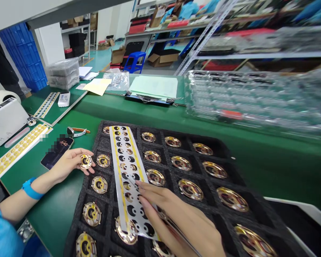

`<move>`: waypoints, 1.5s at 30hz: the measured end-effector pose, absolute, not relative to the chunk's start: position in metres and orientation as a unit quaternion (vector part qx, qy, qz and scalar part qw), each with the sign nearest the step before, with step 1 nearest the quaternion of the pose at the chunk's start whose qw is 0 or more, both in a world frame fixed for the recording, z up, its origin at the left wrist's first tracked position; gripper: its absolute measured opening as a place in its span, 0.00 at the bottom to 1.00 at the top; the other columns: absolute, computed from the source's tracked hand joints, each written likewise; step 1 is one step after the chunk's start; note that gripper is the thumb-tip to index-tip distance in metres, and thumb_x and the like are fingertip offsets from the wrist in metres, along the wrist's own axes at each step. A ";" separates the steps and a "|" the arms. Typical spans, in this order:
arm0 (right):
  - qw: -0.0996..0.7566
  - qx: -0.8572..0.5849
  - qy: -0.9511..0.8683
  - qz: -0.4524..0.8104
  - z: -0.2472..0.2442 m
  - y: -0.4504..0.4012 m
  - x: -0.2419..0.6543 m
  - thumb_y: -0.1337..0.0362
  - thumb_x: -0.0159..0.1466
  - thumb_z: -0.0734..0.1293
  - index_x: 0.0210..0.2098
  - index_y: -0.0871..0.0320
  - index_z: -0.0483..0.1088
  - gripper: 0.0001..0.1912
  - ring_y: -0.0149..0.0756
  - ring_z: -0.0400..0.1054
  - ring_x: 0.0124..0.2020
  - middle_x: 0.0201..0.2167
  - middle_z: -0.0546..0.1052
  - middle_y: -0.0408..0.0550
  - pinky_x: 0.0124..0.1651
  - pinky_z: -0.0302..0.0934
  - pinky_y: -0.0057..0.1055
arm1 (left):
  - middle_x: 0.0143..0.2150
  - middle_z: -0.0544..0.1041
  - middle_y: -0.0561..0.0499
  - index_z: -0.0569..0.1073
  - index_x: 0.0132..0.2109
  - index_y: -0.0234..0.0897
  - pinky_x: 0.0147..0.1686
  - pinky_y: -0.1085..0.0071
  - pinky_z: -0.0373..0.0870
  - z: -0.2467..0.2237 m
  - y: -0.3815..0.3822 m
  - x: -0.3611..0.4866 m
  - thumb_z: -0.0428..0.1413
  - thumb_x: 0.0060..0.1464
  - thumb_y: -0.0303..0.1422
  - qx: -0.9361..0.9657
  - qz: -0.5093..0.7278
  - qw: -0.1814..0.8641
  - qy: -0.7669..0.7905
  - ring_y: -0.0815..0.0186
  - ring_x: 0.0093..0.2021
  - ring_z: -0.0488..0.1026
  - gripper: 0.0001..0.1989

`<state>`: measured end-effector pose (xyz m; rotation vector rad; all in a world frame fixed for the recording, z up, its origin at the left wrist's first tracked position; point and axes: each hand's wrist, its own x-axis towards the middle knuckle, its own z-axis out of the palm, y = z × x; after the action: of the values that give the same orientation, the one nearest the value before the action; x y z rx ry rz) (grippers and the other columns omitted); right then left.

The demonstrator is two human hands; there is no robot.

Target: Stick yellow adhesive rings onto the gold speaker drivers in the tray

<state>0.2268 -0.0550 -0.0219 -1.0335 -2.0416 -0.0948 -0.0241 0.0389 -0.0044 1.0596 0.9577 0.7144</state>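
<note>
Between the fingertips of my left hand (69, 161) is a round gold watch case (86, 161) with a yellow and black inside, held beside the left edge of a black foam tray (81, 194). Across the tray lies a white adhesive sheet (122, 151) with yellow side strips and rows of black die-cut pieces. My right hand (176, 214) is closed on slim metal tweezers (180, 233), their tips at the middle of the sheet. Whether a piece is pinched in the tips I cannot tell. Several gold cases (191, 189) sit in the tray's pockets; those at left show yellow inside.
Left of the tray lie a phone (57, 151), a wristwatch (77, 132) and a yellow sticker sheet (18, 151). Behind stand a clipboard with papers (153, 87) and clear plastic trays (251, 96). A white-edged object (305, 214) is at right. People work in the background.
</note>
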 end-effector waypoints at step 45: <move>0.365 -0.663 -0.637 0.147 -0.021 -0.026 0.236 0.55 0.65 0.56 0.29 0.52 0.62 0.12 0.39 0.65 0.15 0.16 0.69 0.41 0.23 0.54 0.32 | 0.52 0.72 0.45 0.70 0.53 0.34 0.47 0.58 0.73 0.010 0.193 0.060 0.55 0.62 0.38 0.781 0.067 0.321 0.531 0.60 0.49 0.73 0.16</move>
<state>0.2360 -0.0257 -0.0208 -1.7056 -1.6381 0.3779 0.0603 0.1928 0.0102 2.0523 1.3940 0.1747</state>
